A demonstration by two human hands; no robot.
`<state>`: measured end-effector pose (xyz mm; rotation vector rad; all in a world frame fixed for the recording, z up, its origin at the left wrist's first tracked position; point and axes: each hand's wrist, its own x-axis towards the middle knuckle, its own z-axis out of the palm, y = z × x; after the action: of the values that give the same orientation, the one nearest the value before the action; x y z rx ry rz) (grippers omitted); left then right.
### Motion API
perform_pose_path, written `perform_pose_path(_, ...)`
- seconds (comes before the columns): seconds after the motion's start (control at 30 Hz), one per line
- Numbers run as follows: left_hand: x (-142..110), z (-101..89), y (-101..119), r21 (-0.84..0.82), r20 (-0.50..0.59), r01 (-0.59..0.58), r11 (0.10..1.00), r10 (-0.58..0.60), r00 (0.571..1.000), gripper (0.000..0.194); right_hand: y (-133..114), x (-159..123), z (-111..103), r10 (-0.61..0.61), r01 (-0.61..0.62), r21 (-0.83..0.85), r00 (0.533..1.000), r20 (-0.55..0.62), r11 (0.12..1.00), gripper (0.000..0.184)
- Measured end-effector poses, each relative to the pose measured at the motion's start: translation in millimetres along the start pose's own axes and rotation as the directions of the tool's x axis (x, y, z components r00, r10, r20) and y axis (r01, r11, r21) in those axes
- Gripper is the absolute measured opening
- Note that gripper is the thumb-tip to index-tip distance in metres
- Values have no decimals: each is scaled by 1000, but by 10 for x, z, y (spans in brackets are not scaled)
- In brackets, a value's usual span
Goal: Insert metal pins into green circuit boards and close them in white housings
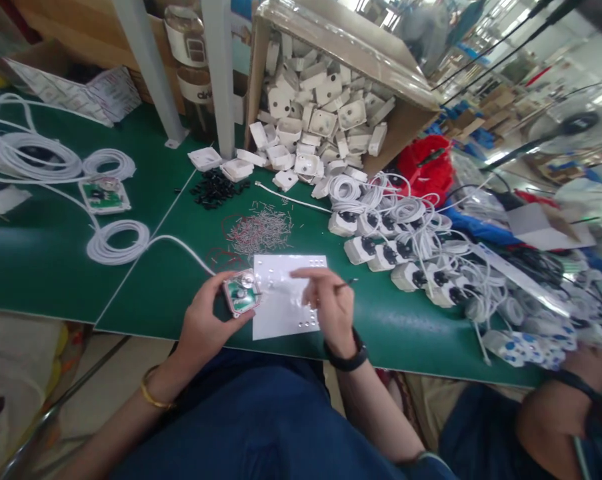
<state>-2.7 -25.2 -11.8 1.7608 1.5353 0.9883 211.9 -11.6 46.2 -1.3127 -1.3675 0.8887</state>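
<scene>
My left hand (208, 313) grips a small white housing (241, 293) by its edges. A green circuit board shows inside it, and a white cable (183, 243) runs from it to a coil (118, 241) on the left. Over a white sheet (275, 313) with small round shiny pieces along its edges hovers my right hand (331, 303), index finger stretched to the left. A thin dark tool (348, 284) sticks out from its curled fingers; its kind cannot be made out. Beyond the sheet lie a heap of small screws (261, 228) and a pile of small black parts (218, 189).
A cardboard box (401, 117) spills white housings (325, 123) at the back. Rows of housings with coiled cables (375, 250) stand at right. Another open housing (105, 195) lies left. Grey posts (219, 80) rise from the bench. A co-worker's arm (555, 413) is at far right.
</scene>
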Motion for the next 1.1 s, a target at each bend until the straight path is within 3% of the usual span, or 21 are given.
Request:
perform_pose_path(0.07, 9, -66, 13, -113, 68, 24, 993, -16, 998, 80, 104, -71, -302, 106, -95, 67, 979, -174, 993, 68)
perform_pose_path(0.13, 44, -133, 12, -140, 181, 18, 990, 8, 984, 79, 234, -187, -504, 268, -238, 142, 930, -250, 961, 75)
perform_pose_path(0.2, 102, -171, 5, -108, 300, -24, 994, 56, 952, 70, 356, -318, -586, 440, -384, 250, 868, -230, 889, 75)
perform_pose_path(0.27, 164, -165, -5, -63, 397, -79, 995, 97, 913, 66, 448, -426, -587, 514, -445, 323, 839, -176, 836, 63)
perform_pose_path(0.37, 223, -99, -20, 51, 486, -197, 979, 148, 861, 69, 531, -499, -551, 524, -469, 287, 836, -160, 835, 40)
perform_pose_path(0.5, 233, -20, -30, 168, 537, -330, 929, 195, 821, 68, 598, -502, -533, 523, -470, 240, 814, -255, 849, 33)
perform_pose_path(0.63, 227, -3, -41, 196, 529, -341, 919, 193, 826, 66, 624, -502, -522, 509, -450, 250, 814, -279, 857, 30)
perform_pose_path(0.83, 233, 18, -76, 170, 496, -345, 923, 222, 840, 66, 581, -488, -568, 497, -452, 223, 839, -224, 864, 27)
perform_pose_path(1.1, 237, 27, -26, 146, 478, -256, 955, 159, 864, 66, 577, -484, -616, 502, -471, 197, 850, -158, 860, 23)
